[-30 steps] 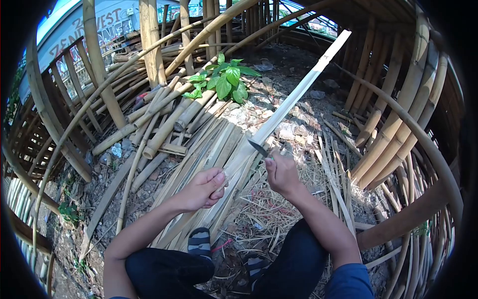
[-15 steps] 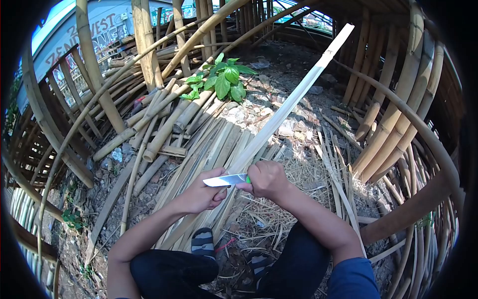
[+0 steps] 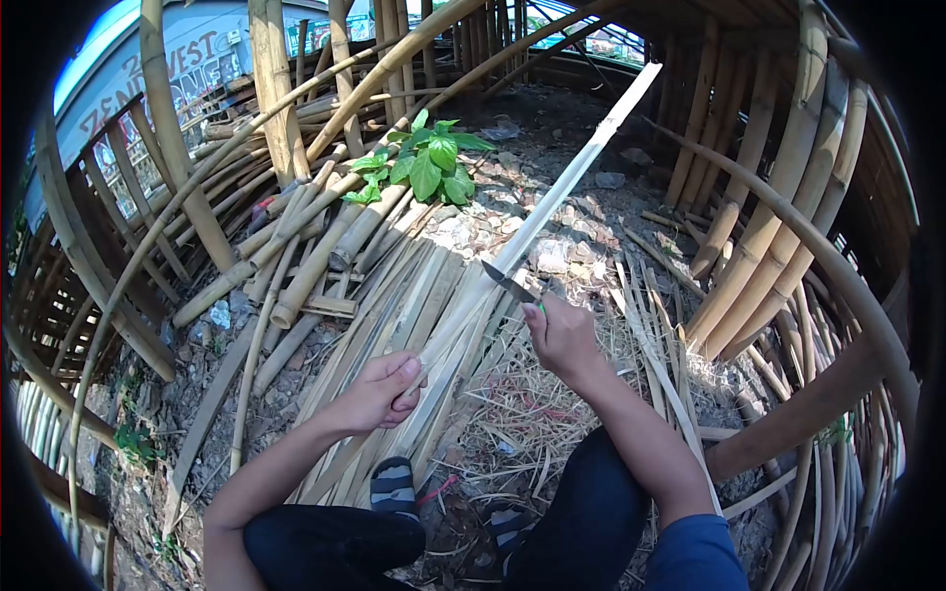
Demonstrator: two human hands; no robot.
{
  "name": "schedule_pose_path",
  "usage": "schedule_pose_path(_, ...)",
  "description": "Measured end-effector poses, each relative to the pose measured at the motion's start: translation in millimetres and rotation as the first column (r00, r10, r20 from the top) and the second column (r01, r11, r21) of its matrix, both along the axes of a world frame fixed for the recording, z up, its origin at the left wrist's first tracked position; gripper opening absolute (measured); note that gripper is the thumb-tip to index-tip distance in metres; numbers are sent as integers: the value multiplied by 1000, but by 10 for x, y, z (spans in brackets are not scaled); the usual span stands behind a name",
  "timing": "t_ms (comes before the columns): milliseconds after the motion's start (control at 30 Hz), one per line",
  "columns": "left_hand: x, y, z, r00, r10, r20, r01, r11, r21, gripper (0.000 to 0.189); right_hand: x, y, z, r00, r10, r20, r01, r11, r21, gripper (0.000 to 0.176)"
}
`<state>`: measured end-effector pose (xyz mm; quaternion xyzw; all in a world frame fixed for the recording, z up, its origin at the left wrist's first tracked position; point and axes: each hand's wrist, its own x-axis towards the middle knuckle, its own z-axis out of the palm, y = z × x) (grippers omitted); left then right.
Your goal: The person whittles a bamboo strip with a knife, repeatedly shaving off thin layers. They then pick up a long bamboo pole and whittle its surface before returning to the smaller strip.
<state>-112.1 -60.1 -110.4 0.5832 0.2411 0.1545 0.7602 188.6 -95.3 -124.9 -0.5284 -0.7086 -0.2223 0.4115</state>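
Observation:
A long, pale bamboo strip [image 3: 566, 182] slants from my lap up toward the far right. My left hand [image 3: 382, 392] is closed around its near end. In my right hand [image 3: 569, 340] is a knife [image 3: 509, 284] with a green handle, mostly hidden by the fingers. The blade lies against the strip, about a third of the way along it, and now looks dark. Below the strip, many split bamboo strips [image 3: 340, 394] lie on the ground in front of my feet.
Bamboo poles [image 3: 325, 266] are piled at the left beside a leafy green plant [image 3: 429, 163]. Shavings [image 3: 532, 414] cover the ground by my right knee. Upright bamboo posts [image 3: 754, 266] stand at the right, with a curved pole [image 3: 838, 246] crossing them.
My right hand has moved the knife forward and away from my left hand, along the strip. My left hand has drawn back slightly toward me, and the strip's far end sits lower and further left.

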Motion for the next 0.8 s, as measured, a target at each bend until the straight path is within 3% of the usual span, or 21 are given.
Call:
schedule_pose_path(33, 35, -4, 35, 999, 30, 19, -31, 999, 23, 34, -137, 6, 39, 999, 20, -32, -20, 1000, -16, 39)
schedule_pose_path(100, 100, -18, 125, 997, 74, 26, -76, 994, 81, 28, -440, -66, 12, 978, 199, 69, -199, 980, -13, 41)
schedule_pose_path(200, 159, -30, 67, 995, 97, 19, -99, 987, 126, 21, -649, -86, -23, 955, 267, 127, -262, 963, -56, 45)
schedule_pose_path(233, 158, -34, 80, 995, 97, 11, -98, 987, 127, 21, -581, -12, -12, 945, 244, 219, -254, 967, 17, 50)
schedule_pose_path(433, 153, -100, 176, 993, 110, -28, -101, 968, 230, 16, -480, 60, 12, 920, 191, 341, -253, 956, 148, 54)
schedule_pose_path(567, 98, -126, 226, 991, 133, -28, -123, 962, 245, 20, -345, 58, 65, 922, 162, 350, -227, 962, 152, 52)
schedule_pose_path(633, -4, -98, 188, 996, 79, 48, -88, 969, 232, 34, -137, 134, 17, 994, -88, 66, 78, 987, 138, 46)
schedule_pose_path(733, -52, -92, 88, 997, 81, -1, -78, 968, 237, 39, 216, 72, 43, 994, -80, 72, 75, 995, 72, 41)
schedule_pose_path(800, -17, -45, 119, 996, 84, -7, -81, 973, 215, 39, 32, 6, -4, 998, -25, -51, 25, 1000, 10, 41)
